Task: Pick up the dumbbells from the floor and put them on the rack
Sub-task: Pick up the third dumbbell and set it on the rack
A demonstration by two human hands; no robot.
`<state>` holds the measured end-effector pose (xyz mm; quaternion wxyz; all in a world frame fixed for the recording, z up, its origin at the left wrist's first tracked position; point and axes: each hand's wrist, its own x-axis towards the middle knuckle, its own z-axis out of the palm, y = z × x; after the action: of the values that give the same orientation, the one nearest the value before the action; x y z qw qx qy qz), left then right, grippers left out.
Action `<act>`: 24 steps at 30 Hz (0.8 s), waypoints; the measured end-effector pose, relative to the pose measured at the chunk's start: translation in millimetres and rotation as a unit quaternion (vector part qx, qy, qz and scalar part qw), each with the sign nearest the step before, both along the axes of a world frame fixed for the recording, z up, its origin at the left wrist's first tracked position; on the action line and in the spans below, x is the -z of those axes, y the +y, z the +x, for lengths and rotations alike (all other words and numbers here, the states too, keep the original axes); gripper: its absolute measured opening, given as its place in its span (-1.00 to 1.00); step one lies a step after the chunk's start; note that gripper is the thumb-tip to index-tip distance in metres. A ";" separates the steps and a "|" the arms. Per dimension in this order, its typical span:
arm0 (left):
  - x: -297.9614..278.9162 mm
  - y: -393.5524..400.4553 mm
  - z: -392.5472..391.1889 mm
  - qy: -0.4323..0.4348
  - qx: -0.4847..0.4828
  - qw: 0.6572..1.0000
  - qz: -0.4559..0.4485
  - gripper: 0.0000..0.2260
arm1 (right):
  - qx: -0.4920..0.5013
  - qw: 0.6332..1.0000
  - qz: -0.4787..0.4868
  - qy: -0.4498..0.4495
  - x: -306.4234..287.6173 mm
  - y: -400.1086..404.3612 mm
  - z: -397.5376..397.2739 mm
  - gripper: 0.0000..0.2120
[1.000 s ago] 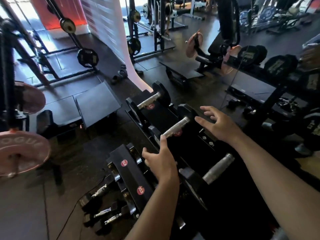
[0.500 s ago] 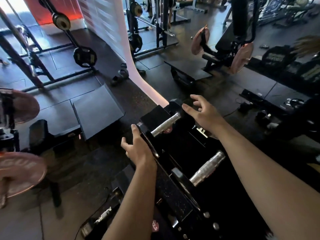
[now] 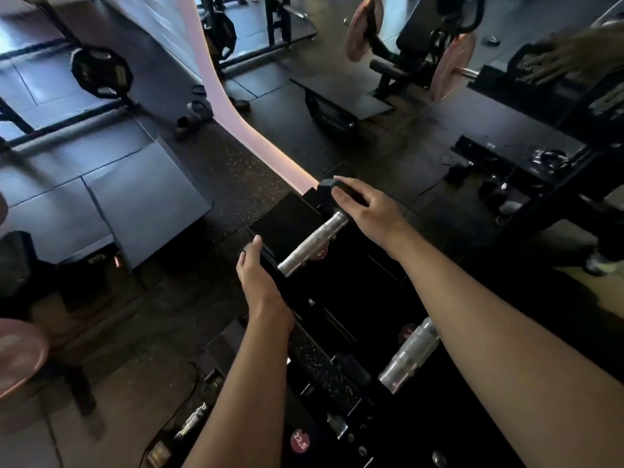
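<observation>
A black hex dumbbell with a knurled steel handle (image 3: 314, 244) lies across the far end of the black rack (image 3: 317, 369). My left hand (image 3: 261, 285) cups its near head at the rack's left edge, thumb up along it. My right hand (image 3: 366, 207) lies over its far head (image 3: 329, 192) with the fingers draped on top. A second dumbbell (image 3: 410, 352) rests on the rack closer to me, under my right forearm. A small dumbbell (image 3: 194, 420) sits low at the rack's foot on the left.
A round "22.5" label (image 3: 300, 440) marks the rack near me. A grey floor pad (image 3: 145, 194) lies left. A machine with pink plates (image 3: 450, 72) stands behind. Another rack (image 3: 553, 106) runs along the right, with another person's hand (image 3: 567, 59) on it.
My view has moved forward along the rack. Both hands have reached out from open in the air and closed onto the two heads of the far dumbbell.
</observation>
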<state>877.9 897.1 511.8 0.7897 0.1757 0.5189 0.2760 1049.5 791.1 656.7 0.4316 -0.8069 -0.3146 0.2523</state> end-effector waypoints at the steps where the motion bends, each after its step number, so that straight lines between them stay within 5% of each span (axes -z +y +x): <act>1: 2.8 0.8 1.1 -0.005 -0.005 1.000 -0.001 -0.08 | 0.000 1.000 0.003 -0.003 1.7 0.6 0.6 -0.52; 16: -33.8 -19.8 -13.2 -0.034 0.005 0.999 0.042 0.02 | -0.048 0.998 -0.019 0.020 -0.2 -2.8 1.0 -0.48; 20: -32.6 -45.9 -27.7 -0.014 0.027 0.997 0.065 0.17 | -0.040 0.998 -0.023 0.033 -12.7 -31.8 7.5 -0.41; 24: -29.4 -81.5 -29.6 -0.019 0.043 0.998 0.044 0.11 | -0.017 0.999 -0.035 0.027 -22.1 -83.3 18.3 -0.47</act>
<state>848.3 815.6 541.2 0.8019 0.2269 0.4834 0.2679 1067.7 707.8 678.8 0.4073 -0.8086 -0.3079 0.2922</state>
